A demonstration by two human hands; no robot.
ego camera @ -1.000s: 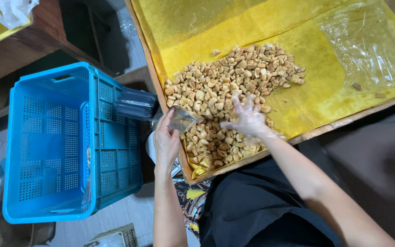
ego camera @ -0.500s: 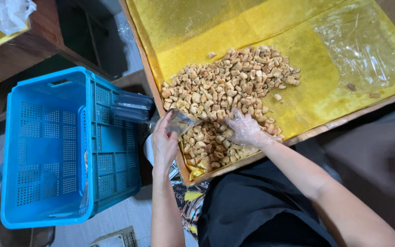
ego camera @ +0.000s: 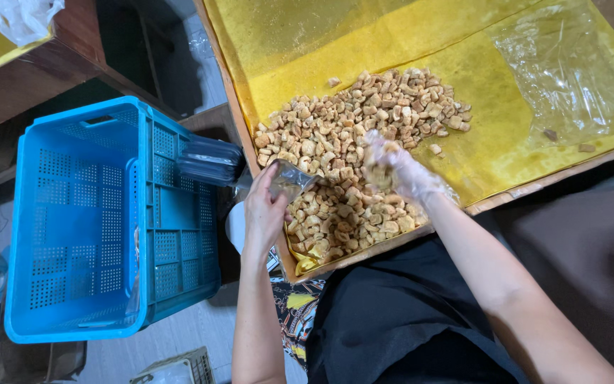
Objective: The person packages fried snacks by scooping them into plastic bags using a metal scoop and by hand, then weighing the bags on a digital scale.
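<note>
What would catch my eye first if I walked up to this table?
Probably the heap of pale tan snack pieces spread on the yellow sheet in the middle. The gloved right hand lifts a fistful above it, while the left hand holds a small clear bag at the edge. A bright blue crate stands at left.

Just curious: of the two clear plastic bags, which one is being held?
The small clear bag at the tray's left edge, pinched by the left hand; the other bag lies flat, untouched, at far right.
</note>
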